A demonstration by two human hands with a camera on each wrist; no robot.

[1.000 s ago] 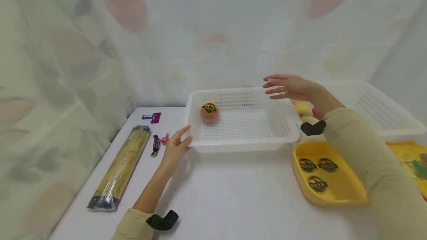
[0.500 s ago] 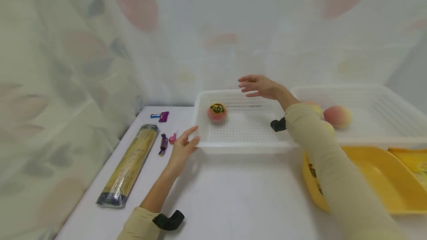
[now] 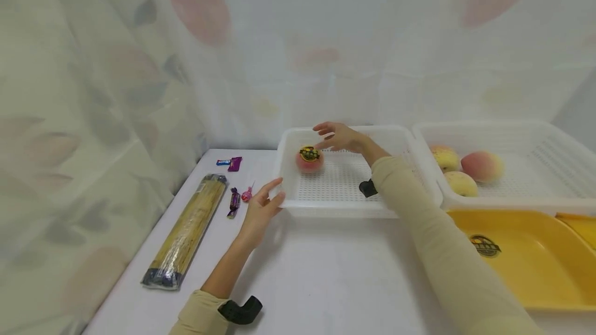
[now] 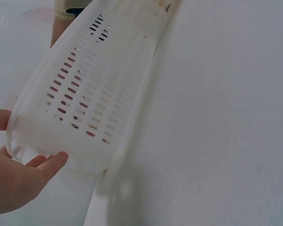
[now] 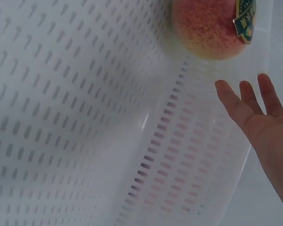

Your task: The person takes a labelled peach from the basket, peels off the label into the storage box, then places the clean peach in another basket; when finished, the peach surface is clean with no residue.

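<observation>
A white slotted plastic basket (image 3: 344, 180) stands near the back curtain. Inside it, toward the left end, sits a pink peach (image 3: 309, 162) with a black-and-yellow sticker (image 5: 245, 21). My left hand (image 3: 261, 211) holds the basket's near left corner; in the left wrist view its thumb and fingers lie on either side of the rim. Over the basket my right hand (image 3: 342, 137) hangs with fingers spread, just right of the peach. The right wrist view shows a gap between the fingertips (image 5: 221, 84) and the peach (image 5: 207, 28).
A second white basket (image 3: 535, 169) on the right holds several peaches (image 3: 482, 166). In front of it stands a yellow tray (image 3: 535, 262) with stickers (image 3: 485, 245). On the left lie a pack of thin sticks (image 3: 186, 231), wrapped candies (image 3: 234, 202) and a lollipop (image 3: 247, 194).
My right hand has moved left and then down into the basket's space, close to the peach. The left hand has stayed at the corner. The view has turned slightly right.
</observation>
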